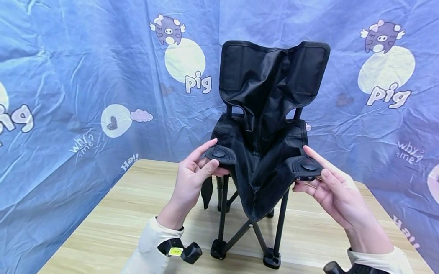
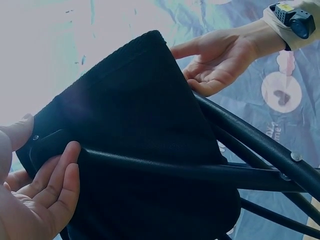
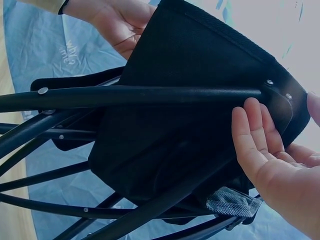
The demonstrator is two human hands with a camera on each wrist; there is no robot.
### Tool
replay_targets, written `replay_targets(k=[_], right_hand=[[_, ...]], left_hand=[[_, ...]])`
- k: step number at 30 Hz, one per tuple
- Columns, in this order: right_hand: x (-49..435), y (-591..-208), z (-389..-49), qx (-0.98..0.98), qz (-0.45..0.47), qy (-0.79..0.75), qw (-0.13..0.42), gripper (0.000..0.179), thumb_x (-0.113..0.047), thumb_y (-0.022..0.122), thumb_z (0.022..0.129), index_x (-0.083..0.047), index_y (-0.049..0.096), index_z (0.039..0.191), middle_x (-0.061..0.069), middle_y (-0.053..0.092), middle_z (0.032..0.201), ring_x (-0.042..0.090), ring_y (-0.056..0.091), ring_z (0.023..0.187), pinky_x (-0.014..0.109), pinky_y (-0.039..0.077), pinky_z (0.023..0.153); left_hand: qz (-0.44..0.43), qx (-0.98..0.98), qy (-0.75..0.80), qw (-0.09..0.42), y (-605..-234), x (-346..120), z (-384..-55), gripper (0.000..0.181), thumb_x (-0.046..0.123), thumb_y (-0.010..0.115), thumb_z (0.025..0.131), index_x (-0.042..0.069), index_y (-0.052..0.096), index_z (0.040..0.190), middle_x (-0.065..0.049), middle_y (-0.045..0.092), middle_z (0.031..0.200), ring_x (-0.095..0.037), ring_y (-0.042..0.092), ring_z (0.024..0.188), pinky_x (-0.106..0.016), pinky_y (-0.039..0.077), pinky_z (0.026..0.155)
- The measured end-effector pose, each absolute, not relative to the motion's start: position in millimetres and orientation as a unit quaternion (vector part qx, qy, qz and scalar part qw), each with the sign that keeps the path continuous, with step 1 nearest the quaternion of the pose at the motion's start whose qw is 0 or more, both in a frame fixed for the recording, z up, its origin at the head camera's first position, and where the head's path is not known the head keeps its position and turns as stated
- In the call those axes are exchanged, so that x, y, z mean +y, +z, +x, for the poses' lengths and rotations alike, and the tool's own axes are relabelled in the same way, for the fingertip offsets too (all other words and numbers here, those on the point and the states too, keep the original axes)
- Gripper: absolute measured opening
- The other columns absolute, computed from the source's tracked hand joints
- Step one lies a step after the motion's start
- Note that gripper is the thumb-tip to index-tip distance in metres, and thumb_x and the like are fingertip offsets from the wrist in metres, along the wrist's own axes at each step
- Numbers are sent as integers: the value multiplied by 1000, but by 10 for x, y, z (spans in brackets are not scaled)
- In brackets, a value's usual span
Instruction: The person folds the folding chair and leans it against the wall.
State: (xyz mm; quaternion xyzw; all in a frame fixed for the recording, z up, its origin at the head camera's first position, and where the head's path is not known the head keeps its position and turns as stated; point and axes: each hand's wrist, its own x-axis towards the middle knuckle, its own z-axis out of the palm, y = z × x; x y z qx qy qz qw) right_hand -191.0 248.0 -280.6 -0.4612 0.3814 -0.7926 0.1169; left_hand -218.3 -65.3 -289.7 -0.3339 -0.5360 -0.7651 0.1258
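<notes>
A small black folding chair [image 1: 255, 168] stands unfolded on the table, its fabric seat sagging in the middle. My left hand [image 1: 191, 175] grips the seat's front left corner, thumb near the round black button [image 1: 218, 153] and other fingers underneath. At the front right corner, my right hand [image 1: 338, 190] holds the fabric the same way, beside a second round button [image 1: 309, 164]. From below, the left wrist view shows curled left fingers [image 2: 62, 185] by the end of a metal leg tube [image 2: 150, 166]. The right wrist view shows right fingers [image 3: 252, 132] at the riveted corner.
The chair's crossed legs end in black plastic feet [image 1: 218, 249] on the light wooden table [image 1: 123, 231]. Behind the chair's backrest [image 1: 242, 71] hangs a blue printed cloth [image 1: 75, 82], which also covers both sides. A dark pointed strip [image 1: 207, 193] dangles below the left corner.
</notes>
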Motion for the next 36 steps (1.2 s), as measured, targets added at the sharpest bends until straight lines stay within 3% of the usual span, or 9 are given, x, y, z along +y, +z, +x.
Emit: replay_targets(k=[26, 34, 36], right_hand=[[2412, -2762, -1916, 430, -462, -771, 83, 49, -7, 27, 109, -3, 22, 158, 17, 60, 134, 28, 62, 116, 38, 51, 100], [2380, -2742, -1913, 431, -462, -771, 82, 48, -8, 28, 109, -4, 24, 157, 16, 58, 136, 26, 61, 120, 39, 51, 100], [2372, -2735, -1913, 433, -461, -770, 81, 49, -8, 29, 109, -3, 23, 157, 16, 58, 136, 26, 61, 120, 39, 50, 100]], left_hand=[[-334, -532, -768, 126, -2834, -557, -2131, 84, 41, 75, 84, -9, 43, 144, -1, 74, 85, -14, 72, 74, -30, 59, 77], [-335, -537, -763, 131, -2810, -531, -2114, 80, 38, 74, 87, -9, 44, 143, -22, 72, 90, -16, 73, 75, -32, 60, 76], [-335, -537, -763, 131, -2801, -524, -2106, 75, 33, 74, 89, -9, 43, 143, -22, 72, 91, -16, 73, 75, -32, 60, 76]])
